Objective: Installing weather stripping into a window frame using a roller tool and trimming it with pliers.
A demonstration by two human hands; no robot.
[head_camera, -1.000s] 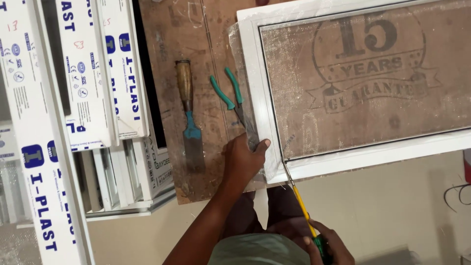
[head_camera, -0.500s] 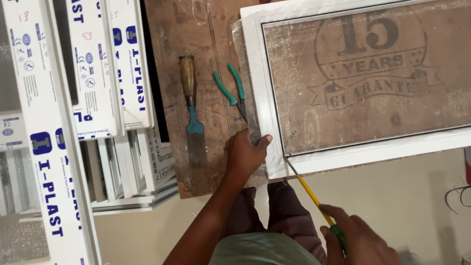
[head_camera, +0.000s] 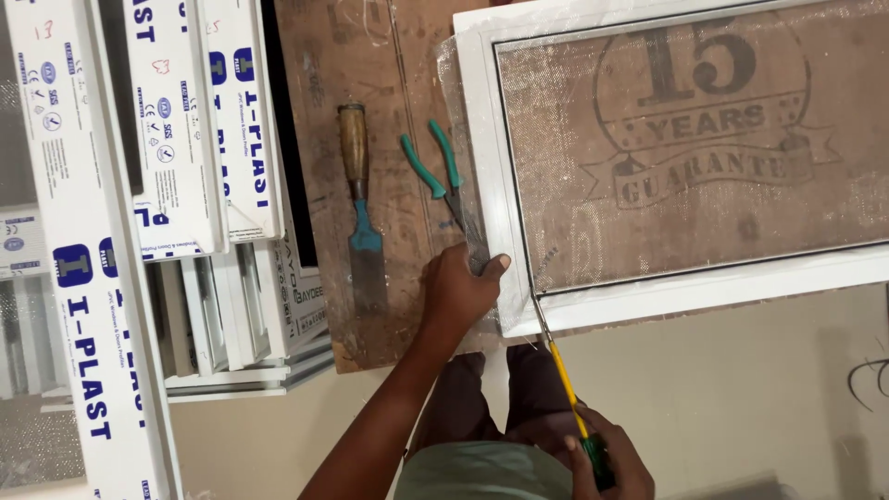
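Nearest the camera, the green-and-black handle of a yellow-shafted screwdriver [head_camera: 565, 380] is enclosed by the right hand [head_camera: 602, 458], fingers wrapped shut around it, apparently so that the long shaft can be steered from well back. The tip is set at the near-left inner corner of the white window frame [head_camera: 685, 294], just where the dark groove line meets the mesh [head_camera: 685, 157], which suggests that the corner is being worked.

Just left of that corner, the left hand [head_camera: 463, 292] is pressed flat on the frame's edge, fingers curled over a loose fold of clear plastic film [head_camera: 463, 139]; nothing is pinched between them, and the frame seems merely to be steadied against the tool's push.

The frame is seen lying flat on a worn wooden board [head_camera: 370, 111], its white profile enclosing fine grey mesh through which a printed round emblem shows. The mesh looks taut except for a slight pucker near the worked corner.

Left of the frame, green-handled pliers [head_camera: 435, 171] and a wooden-handled chisel [head_camera: 359, 222] are laid within reach. Farther left, wrapped white profile lengths [head_camera: 185, 139] are stacked.
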